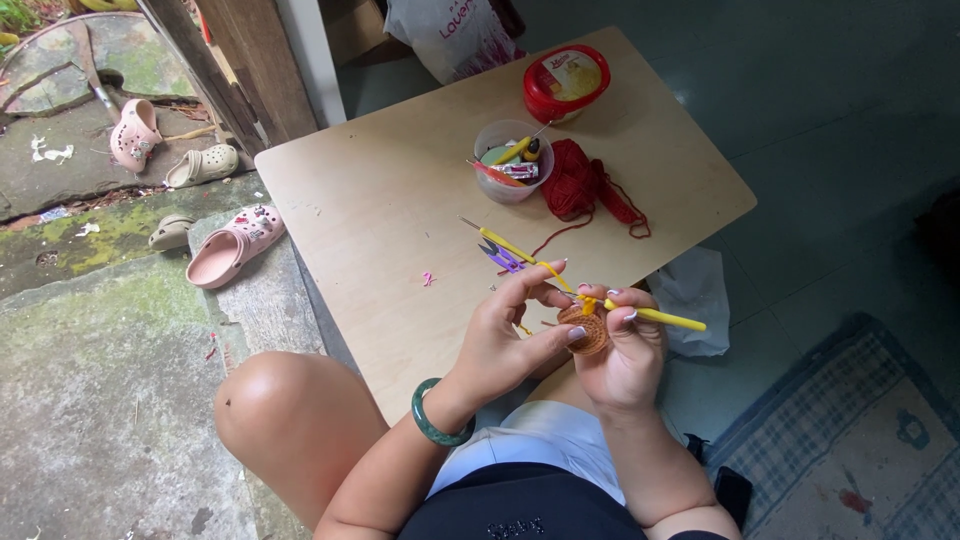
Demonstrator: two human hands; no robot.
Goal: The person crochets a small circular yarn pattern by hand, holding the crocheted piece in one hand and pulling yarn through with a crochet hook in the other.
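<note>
Both hands are up over the near edge of the wooden desk, right above the lap. Left hand is curled closed around a small round orange-brown crochet piece, thumb across the front of it w/ fingers tucked behind, and yellow yarn runs up over the index finger. Right hand is pinched shut on a yellow-handled crochet hook; the handle sticks out to the right and the tip end is in at the top of the piece.

Further back on the desk: another yellow-handled hook lying diagonal, purple snips just beside it, and a tiny pink scrap. A clear plastic cup holds tools & bits, touching a ball of red yarn w/ a loose strand trailing down toward the hands. Red tub w/ yellow label sits at the far edge.

Green bangle on the left wrist. Left of the desk is mossy stone floor w/ pink clogs and a beige pair further off. Plaid rug at bottom right, white plastic bag under the desk edge.
</note>
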